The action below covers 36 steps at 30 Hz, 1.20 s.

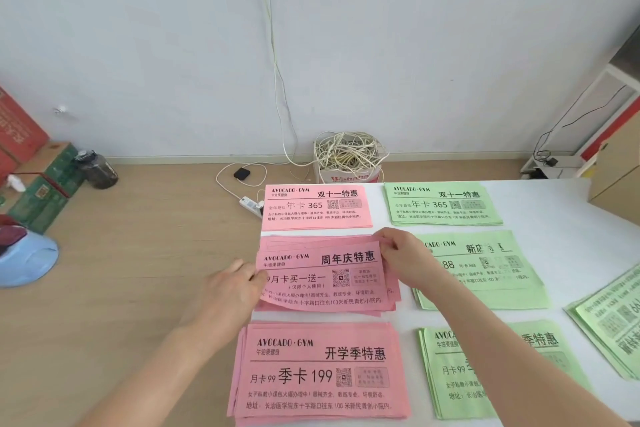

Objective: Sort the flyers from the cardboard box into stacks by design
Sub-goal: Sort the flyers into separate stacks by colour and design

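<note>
currently pinching middle pink stack (329, 282) at left edge with left hand (232, 291), at upper right corner with right hand (401, 262); just right of that grip, green stack (491, 270).

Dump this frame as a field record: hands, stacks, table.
left hand: grips left edge of middle pink stack
right hand: pinches that stack's far right corner
middle pink stack: fanned, untidy
far pink stack: squared
near pink stack: roughly squared
far green stack: untouched
middle green stack: partly behind right hand
near green stack: partly under right forearm
right green stack: turned askew, cut by frame edge
table: white, holds all stacks
</note>
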### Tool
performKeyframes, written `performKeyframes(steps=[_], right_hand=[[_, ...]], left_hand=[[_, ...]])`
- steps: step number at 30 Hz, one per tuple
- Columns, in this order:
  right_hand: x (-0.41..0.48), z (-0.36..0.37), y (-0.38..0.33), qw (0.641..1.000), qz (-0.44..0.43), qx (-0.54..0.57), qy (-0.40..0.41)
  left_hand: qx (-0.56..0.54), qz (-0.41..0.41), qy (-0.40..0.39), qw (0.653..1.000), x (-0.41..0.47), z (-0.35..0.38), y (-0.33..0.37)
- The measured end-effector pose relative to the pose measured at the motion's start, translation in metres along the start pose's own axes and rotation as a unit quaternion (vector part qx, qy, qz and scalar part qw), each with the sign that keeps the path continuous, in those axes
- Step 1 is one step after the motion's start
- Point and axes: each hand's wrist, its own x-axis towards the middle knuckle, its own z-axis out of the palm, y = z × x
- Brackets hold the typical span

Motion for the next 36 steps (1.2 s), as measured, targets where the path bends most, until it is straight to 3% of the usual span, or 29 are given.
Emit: performKeyframes(steps=[3, 7, 11, 13, 19, 28, 31, 36], right_hand=[[-0.001, 0.006, -0.001, 0.996, -0.011, -0.075, 0.051], [-0.010, 0.009, 0.002, 0.985, -0.012, -0.152, 0.079], [-0.015, 0.015, 0.005, 0.984, -0.005, -0.171, 0.041], [-0.015, 0.017, 0.004, 0.986, -0.008, -0.162, 0.036], [-0.023, 0.019, 0.004, 0.976, -0.046, -0.212, 0.034], [-0.073, -0.048, 0.042, 0.966, -0.082, -0.184, 0.159], [-0.101, -0.090, 0.069, 0.963, -0.030, -0.213, 0.161], [-0.130, -0.147, 0.123, 0.953, 0.098, -0.271, 0.089]], left_hand=[[-0.014, -0.017, -0.007, 1.000, -0.001, -0.004, 0.002], [-0.124, -0.037, 0.018, 0.991, 0.004, -0.015, 0.007], [-0.154, 0.010, -0.108, 0.982, 0.020, -0.021, 0.024], [-0.135, 0.012, -0.132, 0.982, 0.026, -0.022, 0.030], [-0.109, 0.015, -0.100, 0.989, 0.028, -0.017, 0.037], [-0.138, 0.029, 0.014, 0.990, 0.045, -0.030, 0.061], [-0.185, 0.040, 0.054, 0.980, 0.055, -0.048, 0.090], [-0.250, 0.135, 0.059, 0.957, 0.069, -0.080, 0.172]])
